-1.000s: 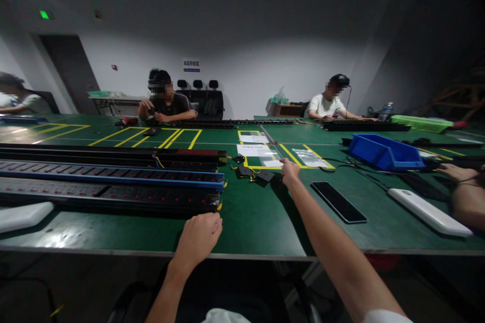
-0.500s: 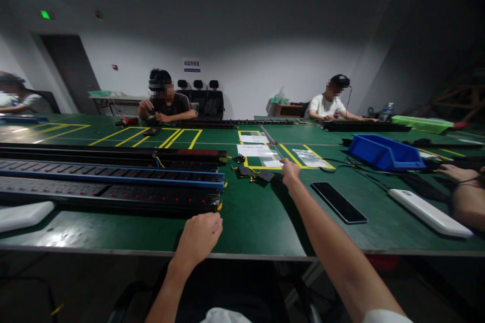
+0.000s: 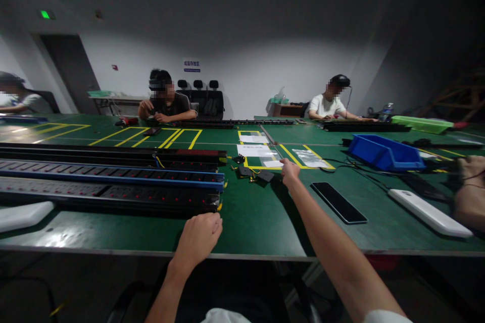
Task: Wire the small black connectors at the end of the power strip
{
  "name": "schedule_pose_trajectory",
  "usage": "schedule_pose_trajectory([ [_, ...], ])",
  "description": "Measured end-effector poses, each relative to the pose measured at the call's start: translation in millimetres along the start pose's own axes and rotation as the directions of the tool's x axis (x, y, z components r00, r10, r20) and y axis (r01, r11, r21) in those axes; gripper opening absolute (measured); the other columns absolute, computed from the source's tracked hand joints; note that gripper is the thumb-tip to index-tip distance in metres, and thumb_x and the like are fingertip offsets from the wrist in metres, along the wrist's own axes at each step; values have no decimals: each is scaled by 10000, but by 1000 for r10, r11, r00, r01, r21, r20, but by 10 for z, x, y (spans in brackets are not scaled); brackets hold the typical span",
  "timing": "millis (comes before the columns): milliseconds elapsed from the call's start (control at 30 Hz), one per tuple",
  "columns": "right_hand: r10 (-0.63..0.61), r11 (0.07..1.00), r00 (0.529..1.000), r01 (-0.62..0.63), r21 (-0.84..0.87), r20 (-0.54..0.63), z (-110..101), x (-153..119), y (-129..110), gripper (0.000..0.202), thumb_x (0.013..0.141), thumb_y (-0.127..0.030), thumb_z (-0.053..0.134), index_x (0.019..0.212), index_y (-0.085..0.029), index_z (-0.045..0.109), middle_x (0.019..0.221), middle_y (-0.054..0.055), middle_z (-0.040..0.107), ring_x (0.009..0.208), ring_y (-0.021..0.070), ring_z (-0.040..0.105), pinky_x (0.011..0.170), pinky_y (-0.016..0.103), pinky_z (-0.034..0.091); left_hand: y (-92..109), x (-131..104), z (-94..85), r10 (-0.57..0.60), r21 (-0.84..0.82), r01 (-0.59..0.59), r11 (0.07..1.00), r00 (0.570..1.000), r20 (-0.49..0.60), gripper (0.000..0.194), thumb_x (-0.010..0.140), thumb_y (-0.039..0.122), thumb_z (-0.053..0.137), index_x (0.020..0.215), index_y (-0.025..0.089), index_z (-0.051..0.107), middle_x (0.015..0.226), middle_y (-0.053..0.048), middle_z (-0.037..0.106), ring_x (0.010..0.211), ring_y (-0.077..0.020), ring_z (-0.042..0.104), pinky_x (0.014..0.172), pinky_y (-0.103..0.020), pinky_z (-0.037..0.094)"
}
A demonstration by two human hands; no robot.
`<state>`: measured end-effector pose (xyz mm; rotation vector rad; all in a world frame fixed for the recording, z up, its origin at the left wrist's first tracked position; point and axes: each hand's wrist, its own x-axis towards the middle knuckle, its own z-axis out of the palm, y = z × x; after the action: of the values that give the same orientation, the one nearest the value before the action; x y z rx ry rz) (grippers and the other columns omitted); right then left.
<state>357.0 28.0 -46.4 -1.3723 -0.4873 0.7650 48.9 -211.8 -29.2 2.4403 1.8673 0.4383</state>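
My left hand rests at the table's front edge, its fingers curled into a loose fist with nothing visible in it. It lies just in front of the right ends of the long black socket strips, which show rows of small red marks. My right hand reaches forward over the table with the index finger stretched out and the other fingers curled. That fingertip is at the right edge of a white paper sheet; whether it touches is unclear. Small black parts with yellow wires lie left of this hand.
A dark-screened phone, a white oblong device and a blue bin are on the right. A plastic bag lies inside yellow tape. Co-workers sit across the table; another person's hand shows at far right.
Both my hands stay where they were. At the far right, the other person's hand has drawn back and risen slightly.
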Motion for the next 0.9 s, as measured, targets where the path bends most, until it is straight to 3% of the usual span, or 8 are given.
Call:
schedule_pose_trajectory([
  [667,-8,1000,1000,8,8,12,-4,3,4,180,715,-263,688,810,-112,669,428,-98,341,359,78,287,288,204,193,18,-5,-36,-9,-16,10,1000,1000,15,306,952,242,435,648,207,433,680,6,612,622,-157,575,580,-312,221],
  [900,3,1000,1000,-3,-8,-3,0,0,-2,90,709,-198,667,750,-120,653,420,-102,325,363,75,284,294,195,197,6,-1,-9,1,-7,-1,1000,1000,1,299,952,242,435,655,210,444,679,4,616,634,-163,592,583,-315,223],
])
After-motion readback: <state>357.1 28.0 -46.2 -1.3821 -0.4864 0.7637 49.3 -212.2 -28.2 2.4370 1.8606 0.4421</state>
